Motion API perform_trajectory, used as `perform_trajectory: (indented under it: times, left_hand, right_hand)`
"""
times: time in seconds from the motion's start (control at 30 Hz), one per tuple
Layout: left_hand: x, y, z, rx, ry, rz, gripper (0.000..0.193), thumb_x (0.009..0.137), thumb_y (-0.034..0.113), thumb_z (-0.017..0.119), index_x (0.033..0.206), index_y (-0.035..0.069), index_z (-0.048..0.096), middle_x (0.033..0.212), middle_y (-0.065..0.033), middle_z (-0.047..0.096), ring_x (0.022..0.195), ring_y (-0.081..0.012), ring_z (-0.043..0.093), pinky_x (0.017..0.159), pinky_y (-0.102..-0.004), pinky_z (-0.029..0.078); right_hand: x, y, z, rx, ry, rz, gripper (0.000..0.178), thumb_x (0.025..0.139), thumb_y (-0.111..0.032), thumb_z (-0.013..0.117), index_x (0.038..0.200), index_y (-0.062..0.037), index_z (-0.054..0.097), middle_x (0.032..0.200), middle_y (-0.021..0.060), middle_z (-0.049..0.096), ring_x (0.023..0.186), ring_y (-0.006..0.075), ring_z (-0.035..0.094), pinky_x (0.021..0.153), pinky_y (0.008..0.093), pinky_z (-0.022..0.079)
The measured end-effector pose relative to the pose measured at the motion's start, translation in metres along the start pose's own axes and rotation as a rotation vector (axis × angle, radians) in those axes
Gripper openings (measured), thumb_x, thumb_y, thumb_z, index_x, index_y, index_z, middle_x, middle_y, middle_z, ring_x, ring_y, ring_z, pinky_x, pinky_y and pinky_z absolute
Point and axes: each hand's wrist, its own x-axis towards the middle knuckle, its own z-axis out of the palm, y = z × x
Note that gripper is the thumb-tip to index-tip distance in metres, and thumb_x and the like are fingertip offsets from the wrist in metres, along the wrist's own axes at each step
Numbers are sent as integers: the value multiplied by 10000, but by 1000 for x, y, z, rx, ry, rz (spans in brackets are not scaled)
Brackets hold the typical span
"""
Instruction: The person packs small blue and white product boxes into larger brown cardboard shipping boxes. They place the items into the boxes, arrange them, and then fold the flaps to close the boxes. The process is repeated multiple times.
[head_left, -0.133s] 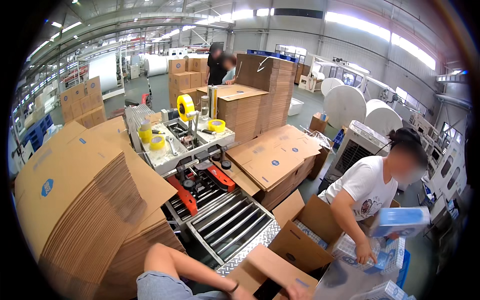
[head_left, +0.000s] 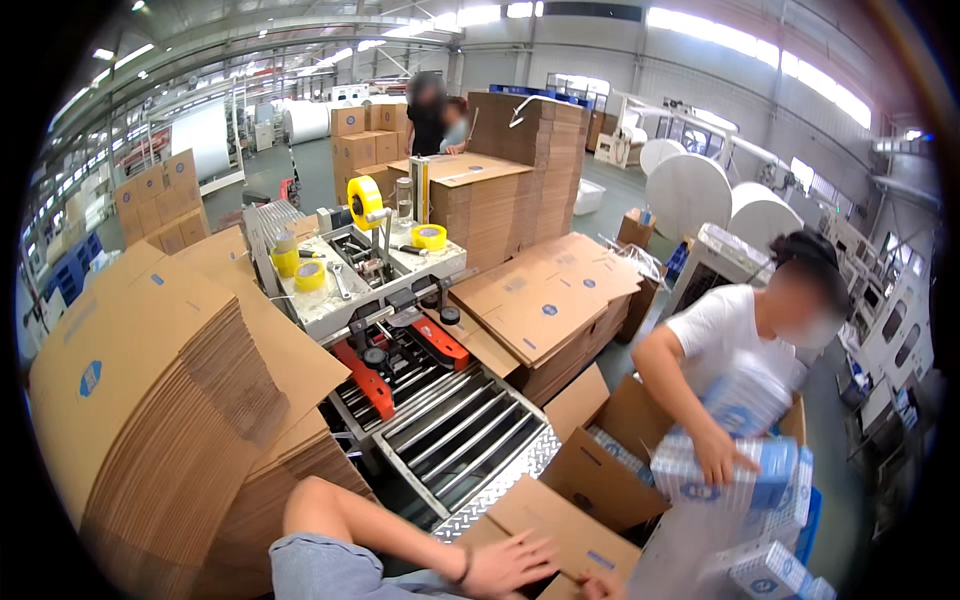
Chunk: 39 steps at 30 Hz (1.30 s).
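Fingers [head_left: 538,553] of the left hand [head_left: 500,567] were spread, palm down over the broad flap [head_left: 560,510] of the box [head_left: 575,545], gripping nothing. Of the right hand [head_left: 600,587] only a blurred part showed at the flap's near side, cut off by the lower rim of the view, so whether its fingers were closed on the cardboard could not be told. The box sat off the near right corner of the roller table [head_left: 470,440], just past the tread plate [head_left: 538,462] along that edge; its near side was out of sight. Judged from this pose, good work called for a flat palm and even pressure spread along the flap, as a push with the fingertips alone could have creased the cardboard. The right hand was best placed on the flap's near edge, thumb clear of the seam, so that the two hands bore down together and the box stood square. Room was tight: the second box [head_left: 605,490], its flaps up, stood close on the right, and beyond it a co-worker's hand [head_left: 718,455] rested on a pack [head_left: 770,475]. Keeping the right elbow tucked in would probably have avoided a knock.
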Motion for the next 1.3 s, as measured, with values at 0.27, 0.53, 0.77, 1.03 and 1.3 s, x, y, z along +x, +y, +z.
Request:
perform_trajectory:
  times: [0.27, 0.53, 0.77, 1.03, 1.3]
  left_hand:
    - [-26, -188, 36, 73, 46, -208, 823, 892, 627, 583, 1529, 160, 351, 1598, -194, 246, 1490, -370, 193, 1202, -524, 160]
    - [-176, -234, 37, -907, 379, -854, 667, 1039, 460, 393, 1548, 51, 256, 1601, -173, 255, 1493, -314, 205, 1208, -409, 212]
    - [-201, -264, 90, -2107, 229, -988, 745, 987, 647, 328, 1458, 81, 433, 1438, -100, 517, 1349, -302, 458, 1115, -465, 359]
    - [-43, -189, 144, -1602, -151, -983, 780, 922, 712, 447, 1459, 147, 408, 1314, -51, 564, 1123, -211, 541, 899, -436, 472]
    - [-31, -218, 123, -722, 40, -782, 450, 880, 262, 642, 1243, 8, 570, 1113, -252, 677, 1034, -437, 637, 913, -482, 500]
  right_hand:
    - [40, -23, -19, 1348, 78, 168, 429, 992, -342, 503, 1279, -36, 593, 1270, 162, 614, 1144, 337, 594, 985, 487, 467]
    - [22, 122, 168, 446, -17, 890, 748, 884, -413, 738, 1415, 33, 458, 1227, 124, 657, 1102, 191, 621, 914, 346, 507]
    - [44, -119, 71, 689, 46, 271, 580, 981, -162, 592, 1413, 30, 256, 1234, 197, 601, 1117, 246, 610, 923, 372, 522]
    - [93, -151, 231, 10, -145, 271, 525, 965, -213, 489, 1281, 177, 336, 740, 331, 635, 697, 501, 648, 629, 528, 535]
    - [68, -119, 86, -590, 168, 174, 299, 932, -317, 519, 874, -89, 705, 827, 159, 696, 754, 380, 656, 711, 483, 528]
